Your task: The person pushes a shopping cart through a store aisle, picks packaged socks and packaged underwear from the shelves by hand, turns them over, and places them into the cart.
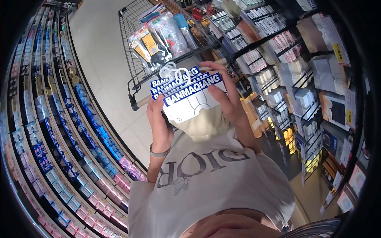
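Note:
Several packs of garments with white hangers and blue-and-white header cards are held in front of the chest. The cards are fanned, one behind another, and the front one has beige fabric below it. My left hand grips the packs at one side, its thumb on the card edge and a band round its wrist. On the other side my right hand has its thumb on the front card and its fingers behind the stack.
A wire shopping cart with packaged goods stands just ahead. Long shelves of small packs run along the left. Racks of hanging and boxed goods with price tags line the right. Pale floor shows between the left shelves and the cart.

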The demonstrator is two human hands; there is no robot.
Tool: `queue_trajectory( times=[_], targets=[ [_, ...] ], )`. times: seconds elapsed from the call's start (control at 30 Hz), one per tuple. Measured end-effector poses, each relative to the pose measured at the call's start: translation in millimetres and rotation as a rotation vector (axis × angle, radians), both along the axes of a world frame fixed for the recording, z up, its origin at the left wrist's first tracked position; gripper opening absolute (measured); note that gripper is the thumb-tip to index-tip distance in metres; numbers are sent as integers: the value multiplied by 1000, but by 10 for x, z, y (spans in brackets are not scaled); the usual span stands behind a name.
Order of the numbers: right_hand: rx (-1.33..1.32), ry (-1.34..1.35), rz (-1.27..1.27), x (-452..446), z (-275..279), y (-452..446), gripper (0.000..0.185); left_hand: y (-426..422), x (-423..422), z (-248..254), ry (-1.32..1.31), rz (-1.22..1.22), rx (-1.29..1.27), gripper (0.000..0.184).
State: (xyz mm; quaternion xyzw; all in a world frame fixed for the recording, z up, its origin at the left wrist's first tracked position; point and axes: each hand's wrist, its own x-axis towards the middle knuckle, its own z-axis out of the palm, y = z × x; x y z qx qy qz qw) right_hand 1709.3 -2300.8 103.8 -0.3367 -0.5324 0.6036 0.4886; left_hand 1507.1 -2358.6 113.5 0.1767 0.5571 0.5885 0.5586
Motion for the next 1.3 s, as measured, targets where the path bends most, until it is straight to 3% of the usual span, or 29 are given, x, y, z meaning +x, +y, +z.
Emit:
queue_trajectory(
  times=[0.27,0.4,0.53,0.57,0.67,0.87,0.97,1.13,1.2,1.3],
  targets=[
    [-246,2,70,1,-9,-5,50,27,-29,146,19,-31,45,45],
    [-301,4,17,-193,-81,43,47,83,-22,100,29,-29,2,64],
    [-425,26,-30,-425,-274,147,46,158,-172,12,196,-184,46,71],
    [-449,23,-30,-478,-322,197,46,245,-244,75,203,-265,-16,81],
    [-541,-2,-38,-613,-393,400,48,519,-387,4,156,-249,-127,77],
    [-597,-29,-17,-977,-352,1219,48,1261,-791,-343,0,-133,-85,68],
    [-557,-59,-19,-1190,-531,1773,54,1816,-1024,-474,-178,-117,-144,59],
    [-618,-12,25,-1495,-1118,2669,52,2634,-1306,-1109,-290,-92,-127,51],
    [-620,-33,-24,-1574,-1628,2885,47,2897,-1320,-1562,-173,-82,-65,53],
    [-726,-4,-132,-1648,-2501,3118,48,3198,-1325,-2450,-6,-162,-125,72]
  ],
)
